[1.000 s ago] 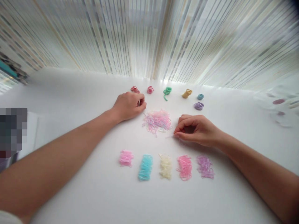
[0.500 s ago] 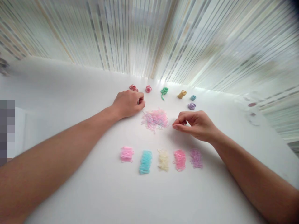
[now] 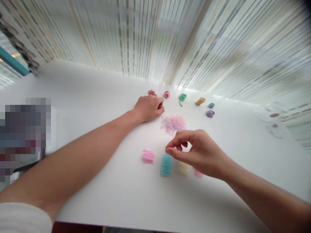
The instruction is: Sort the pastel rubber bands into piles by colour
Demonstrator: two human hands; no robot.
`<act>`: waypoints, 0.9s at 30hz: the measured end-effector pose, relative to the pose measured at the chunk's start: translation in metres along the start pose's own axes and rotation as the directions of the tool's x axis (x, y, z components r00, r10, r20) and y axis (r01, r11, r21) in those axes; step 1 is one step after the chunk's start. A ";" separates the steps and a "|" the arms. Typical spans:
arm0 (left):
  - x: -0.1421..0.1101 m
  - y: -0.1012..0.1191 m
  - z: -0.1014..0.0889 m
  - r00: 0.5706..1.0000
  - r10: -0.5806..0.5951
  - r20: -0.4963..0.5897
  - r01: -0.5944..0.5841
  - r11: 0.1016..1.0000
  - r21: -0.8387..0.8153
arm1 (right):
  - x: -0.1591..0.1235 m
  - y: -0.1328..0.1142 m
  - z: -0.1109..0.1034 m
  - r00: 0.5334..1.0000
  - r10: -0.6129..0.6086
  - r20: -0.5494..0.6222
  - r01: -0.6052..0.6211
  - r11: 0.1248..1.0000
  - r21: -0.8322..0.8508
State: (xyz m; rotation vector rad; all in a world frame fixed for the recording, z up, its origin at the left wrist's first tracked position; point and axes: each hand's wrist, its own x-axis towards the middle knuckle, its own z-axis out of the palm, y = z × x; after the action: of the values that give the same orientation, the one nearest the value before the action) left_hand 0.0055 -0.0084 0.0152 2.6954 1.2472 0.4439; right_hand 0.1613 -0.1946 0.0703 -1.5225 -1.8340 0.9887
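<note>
My left hand (image 3: 150, 108) rests on the white table with its fingers curled closed, and nothing shows in it. Just right of it lies a loose pile of mixed pastel strands (image 3: 173, 123). My right hand (image 3: 191, 150) hovers over the row of sorted bundles, thumb and forefinger pinched together. Whatever is in the pinch is too small to make out. Below the fingertips is a blue bundle (image 3: 166, 166). A light pink bundle (image 3: 148, 156) lies to the left. The cream bundle (image 3: 183, 168) and coral pink bundle (image 3: 198, 172) are partly covered by my right hand.
Along the back lie small coils: red (image 3: 152, 93), pink-red (image 3: 166, 94), green (image 3: 182, 98), yellow (image 3: 200, 101), blue (image 3: 211, 105) and purple (image 3: 210, 113). Behind them hangs a striped curtain (image 3: 136, 38). A clear item (image 3: 274, 115) lies far right.
My right hand has moved from the mixed pile's right edge, where a thin pale strand showed at its fingertips, toward me and left over the bundles. My left hand stays put; the view has shifted.
</note>
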 end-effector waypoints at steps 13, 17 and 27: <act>-0.001 0.001 0.001 1.000 0.023 -0.020 -0.023 1.000 -0.010 | 0.004 -0.001 0.038 0.994 -0.105 0.020 0.107 0.981 -0.164; -0.002 0.001 0.002 1.000 0.007 -0.020 -0.007 1.000 0.011 | 0.002 -0.001 0.037 0.990 -0.127 0.053 0.136 0.968 -0.213; -0.002 0.002 -0.002 1.000 -0.005 0.009 0.004 1.000 0.027 | -0.014 0.018 -0.042 0.979 -0.115 -0.166 0.054 0.942 -0.331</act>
State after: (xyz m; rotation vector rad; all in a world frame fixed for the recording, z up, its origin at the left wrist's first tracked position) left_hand 0.0053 -0.0115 0.0172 2.7132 1.2656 0.4168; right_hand 0.2077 -0.1985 0.0801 -1.6447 -1.9795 0.5008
